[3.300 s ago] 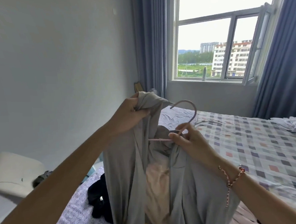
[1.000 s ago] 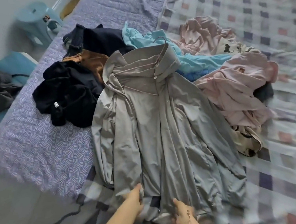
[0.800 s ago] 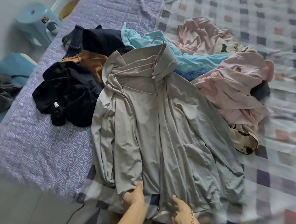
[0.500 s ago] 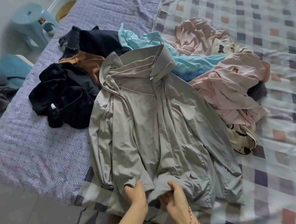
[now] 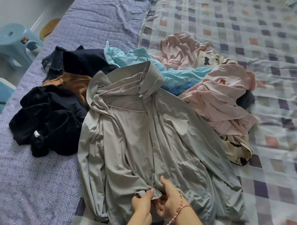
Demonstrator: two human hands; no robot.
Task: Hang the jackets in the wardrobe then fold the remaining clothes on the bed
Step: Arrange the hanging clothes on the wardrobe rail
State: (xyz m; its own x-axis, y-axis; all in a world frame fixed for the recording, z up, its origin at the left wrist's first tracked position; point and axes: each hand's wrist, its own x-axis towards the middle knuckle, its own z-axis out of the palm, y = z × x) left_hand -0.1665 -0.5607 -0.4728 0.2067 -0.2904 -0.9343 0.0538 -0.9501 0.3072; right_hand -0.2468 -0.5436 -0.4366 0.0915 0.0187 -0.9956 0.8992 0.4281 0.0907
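Head view: grey jacket [image 5: 146, 138] lies front-up on the bed [image 5: 26, 180], pink hanger [image 5: 141, 58] in its collar, hook sticking out the top. Both hands at the bottom hem, close together: left hand [image 5: 142, 202] pinches a bunched fold, right hand [image 5: 168, 198] grips the fabric just beside it. Loose clothes [image 5: 218, 97] are piled around the jacket's upper half; blue stool [image 5: 13, 42] stands on the floor near the bed.

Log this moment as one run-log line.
left hand: pinches hem of grey hooded jacket | right hand: grips same hem | jacket: spread on checked-sheet bed, pink wire hanger inside collar
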